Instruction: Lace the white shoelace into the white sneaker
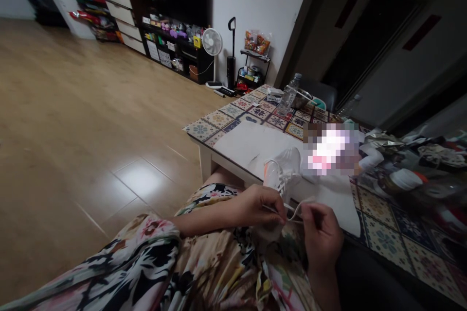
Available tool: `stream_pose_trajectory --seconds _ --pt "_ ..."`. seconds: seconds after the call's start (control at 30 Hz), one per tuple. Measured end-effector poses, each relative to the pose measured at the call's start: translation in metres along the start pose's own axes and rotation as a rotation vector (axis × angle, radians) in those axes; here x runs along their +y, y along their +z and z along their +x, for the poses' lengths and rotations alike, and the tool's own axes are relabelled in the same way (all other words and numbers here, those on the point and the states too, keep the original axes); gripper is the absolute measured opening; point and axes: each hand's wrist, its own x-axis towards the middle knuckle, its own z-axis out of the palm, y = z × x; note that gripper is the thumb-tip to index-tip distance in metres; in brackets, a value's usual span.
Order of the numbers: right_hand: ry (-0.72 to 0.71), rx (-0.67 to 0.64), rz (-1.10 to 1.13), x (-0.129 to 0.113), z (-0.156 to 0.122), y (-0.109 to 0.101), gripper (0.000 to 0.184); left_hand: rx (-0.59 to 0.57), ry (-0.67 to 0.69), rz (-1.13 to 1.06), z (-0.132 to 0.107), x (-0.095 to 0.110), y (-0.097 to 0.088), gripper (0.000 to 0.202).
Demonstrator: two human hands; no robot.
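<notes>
A white sneaker (288, 163) with an orange accent rests at the near edge of the table, its laced side toward me. Both hands are over my lap, just in front of it. My left hand (264, 206) is closed, thumb and fingers pinching a white shoelace (295, 214). On the right, my right hand (323, 233) pinches the same lace, which bends in a small loop between the two hands. Below my left hand, a pale part, perhaps of the shoe, is mostly hidden and blurred.
The table (200, 129) has a patterned tile-like cover with a white sheet (241, 143) on it. A plastic bottle (290, 92) and metal bowl (302, 99) stand at the back. Clutter with a white-capped jar (404, 180) fills the right. A pixelated bright patch covers something beside the sneaker.
</notes>
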Motion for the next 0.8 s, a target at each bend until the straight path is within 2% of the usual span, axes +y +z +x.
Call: stream_pose_trajectory --seconds 0.07,0.23,0.3,0.4,0.5,0.57,0.67,0.8 --pt "-0.042 -0.049 -0.026 -0.001 0.003 0.0 0.007 0.024 0.037 0.013 0.001 0.002 0.0 0.038" --pt "-0.306 -0.345 -0.062 -0.011 0.01 0.0 0.012 0.149 0.085 0.034 0.002 0.006 0.0 0.049" --pt "-0.347 -0.37 -0.074 -0.012 0.011 0.001 0.012 0.177 0.055 0.043 0.001 0.007 0.0 0.05" --pt "-0.332 -0.415 -0.083 -0.009 0.011 0.003 0.012 0.166 0.03 0.033 0.0 0.007 0.0 0.046" --pt "-0.305 -0.369 -0.063 -0.004 0.008 0.006 0.008 0.145 0.013 0.01 0.0 0.007 0.0 0.043" --pt "-0.33 -0.302 -0.05 0.0 0.006 0.006 0.014 0.149 -0.023 -0.017 0.001 0.006 0.001 0.044" --pt "-0.491 -0.262 -0.146 0.005 0.003 0.003 0.026 0.162 -0.123 -0.107 0.002 0.004 0.002 0.048" --pt "-0.707 -0.256 -0.331 0.004 0.003 -0.001 0.026 0.168 -0.291 -0.299 0.002 0.002 0.002 0.051"
